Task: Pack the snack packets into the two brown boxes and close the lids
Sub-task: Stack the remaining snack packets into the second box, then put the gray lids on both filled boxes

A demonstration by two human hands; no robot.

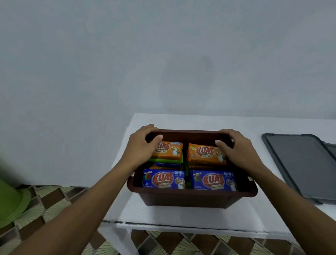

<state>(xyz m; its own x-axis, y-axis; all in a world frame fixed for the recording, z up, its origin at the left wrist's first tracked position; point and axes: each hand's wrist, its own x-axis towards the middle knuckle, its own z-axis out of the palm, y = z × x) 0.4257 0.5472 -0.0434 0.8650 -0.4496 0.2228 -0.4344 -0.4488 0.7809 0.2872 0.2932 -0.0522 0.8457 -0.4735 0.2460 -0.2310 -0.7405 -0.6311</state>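
At the near edge, a patterned tile floor (52,203) is seen, with a green plastic object (3,196) standing on it at the far left; what that object is cannot be told. A white table (160,214) is set above the floor, and one brown box (189,199) is placed on it, open at the top. The box is filled with snack packets laid flat in four stacks. At the near side, a left blue packet (164,179) and a right blue packet (214,180) are laid side by side. Beyond them, a left orange packet (169,150) and a right orange packet (205,154) are stacked higher. A green packet (166,161) is seen just beneath the left orange one, with a strip of blue wrapper under that. The far corners of the box are gripped by both hands, which are held well apart. The left hand (141,145) is curled over the far left corner and the right hand (237,148) over the far right corner, each thumb being placed inside the rim above an orange packet. To the right, apart from the box, a dark grey lid (299,164) is laid flat on the table, and a second lid (335,152) is partly seen beside it at the frame edge. A pale wall (166,51) is seen behind.
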